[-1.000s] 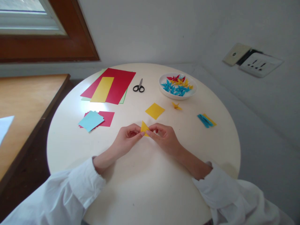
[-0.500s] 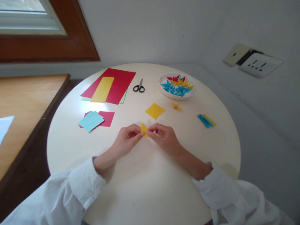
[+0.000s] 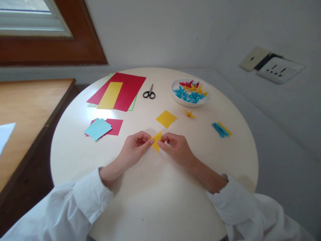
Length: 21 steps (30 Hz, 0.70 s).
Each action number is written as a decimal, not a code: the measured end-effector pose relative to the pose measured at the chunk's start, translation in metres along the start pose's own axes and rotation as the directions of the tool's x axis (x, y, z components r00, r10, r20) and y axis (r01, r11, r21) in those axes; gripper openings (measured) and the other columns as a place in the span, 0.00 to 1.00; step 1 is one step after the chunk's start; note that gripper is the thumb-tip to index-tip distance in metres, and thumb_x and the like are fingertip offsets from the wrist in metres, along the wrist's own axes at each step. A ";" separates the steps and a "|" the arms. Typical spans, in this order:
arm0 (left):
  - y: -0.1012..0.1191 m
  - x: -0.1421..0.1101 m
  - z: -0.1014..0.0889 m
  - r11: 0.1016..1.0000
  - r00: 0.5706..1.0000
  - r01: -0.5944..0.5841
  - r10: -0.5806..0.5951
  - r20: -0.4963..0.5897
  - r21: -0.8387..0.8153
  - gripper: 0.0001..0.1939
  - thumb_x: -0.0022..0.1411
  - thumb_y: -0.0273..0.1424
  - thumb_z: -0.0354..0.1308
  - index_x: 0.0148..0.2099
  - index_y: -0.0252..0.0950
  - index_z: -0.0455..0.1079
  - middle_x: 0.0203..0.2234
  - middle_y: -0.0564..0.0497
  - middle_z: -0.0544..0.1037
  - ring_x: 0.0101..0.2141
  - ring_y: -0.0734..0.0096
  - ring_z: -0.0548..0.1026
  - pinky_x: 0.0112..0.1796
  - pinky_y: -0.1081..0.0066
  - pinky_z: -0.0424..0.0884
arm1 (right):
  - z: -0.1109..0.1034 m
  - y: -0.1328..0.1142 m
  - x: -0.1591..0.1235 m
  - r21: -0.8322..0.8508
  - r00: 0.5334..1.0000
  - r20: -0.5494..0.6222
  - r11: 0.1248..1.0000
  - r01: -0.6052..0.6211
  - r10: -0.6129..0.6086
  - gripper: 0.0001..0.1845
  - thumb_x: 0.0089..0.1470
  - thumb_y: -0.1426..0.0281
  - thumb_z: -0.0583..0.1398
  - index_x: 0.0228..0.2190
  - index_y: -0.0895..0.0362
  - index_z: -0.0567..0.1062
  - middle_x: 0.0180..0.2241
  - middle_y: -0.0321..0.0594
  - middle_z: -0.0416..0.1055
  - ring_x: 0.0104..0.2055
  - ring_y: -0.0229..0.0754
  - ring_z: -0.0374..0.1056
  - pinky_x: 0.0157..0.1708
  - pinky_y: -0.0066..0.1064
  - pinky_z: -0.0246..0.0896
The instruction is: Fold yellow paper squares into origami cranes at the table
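A small folded yellow paper (image 3: 156,140), triangular in outline, is held up between my two hands over the table. My left hand (image 3: 135,147) pinches its left side between thumb and fingers. On the other side, my right hand (image 3: 178,147) pinches its right edge the same way. Just beyond my fingers lies a flat yellow paper square (image 3: 166,119). A yellow origami crane (image 3: 190,114) rests to the right of that square.
At the back stand a white dish (image 3: 192,104) of colourful folded cranes and black-handled scissors (image 3: 149,94). Large red sheets (image 3: 131,88) with a yellow strip (image 3: 110,95) lie back left, light blue squares (image 3: 97,129) nearer. Folded blue strips (image 3: 220,130) lie right on the round table (image 3: 155,207).
The folded yellow paper has been turned between my fingers; its tip now points up to the right instead of up to the left. Both hands stay nearly in place.
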<state>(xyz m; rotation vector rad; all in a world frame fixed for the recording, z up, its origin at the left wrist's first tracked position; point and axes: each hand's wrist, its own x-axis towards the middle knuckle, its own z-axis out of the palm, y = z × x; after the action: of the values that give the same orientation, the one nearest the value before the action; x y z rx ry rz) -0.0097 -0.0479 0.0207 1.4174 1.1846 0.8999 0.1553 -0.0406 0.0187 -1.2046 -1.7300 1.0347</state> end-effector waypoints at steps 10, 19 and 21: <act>-0.002 0.001 -0.005 0.994 0.996 0.049 -0.056 -0.075 -0.099 0.13 0.52 0.40 0.59 0.30 0.33 0.69 0.22 0.53 0.69 0.23 0.77 0.64 0.23 0.76 0.58 | -0.003 0.001 0.001 0.058 0.995 -0.103 0.998 0.020 -0.014 0.08 0.45 0.68 0.59 0.18 0.56 0.68 0.20 0.33 0.68 0.24 0.35 0.61 0.28 0.29 0.56; -0.004 0.006 -0.006 0.998 0.997 0.003 -0.009 -0.076 -0.067 0.12 0.53 0.38 0.57 0.29 0.34 0.67 0.20 0.55 0.67 0.22 0.79 0.63 0.22 0.77 0.58 | -0.002 0.005 0.005 0.101 0.998 -0.060 0.995 -0.023 0.029 0.10 0.43 0.68 0.59 0.16 0.56 0.65 0.18 0.31 0.63 0.22 0.33 0.56 0.26 0.27 0.53; -0.004 0.008 -0.006 0.998 0.998 -0.009 0.005 -0.065 -0.057 0.12 0.54 0.39 0.57 0.31 0.34 0.68 0.22 0.55 0.69 0.23 0.78 0.65 0.23 0.77 0.59 | -0.001 0.007 0.006 0.124 0.997 -0.061 0.991 -0.047 0.055 0.10 0.43 0.67 0.59 0.16 0.56 0.65 0.18 0.31 0.61 0.22 0.33 0.55 0.25 0.27 0.52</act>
<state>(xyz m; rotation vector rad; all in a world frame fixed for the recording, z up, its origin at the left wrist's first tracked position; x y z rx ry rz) -0.0144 -0.0388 0.0172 1.3560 1.1930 0.9834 0.1575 -0.0332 0.0136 -1.1963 -1.5711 1.1039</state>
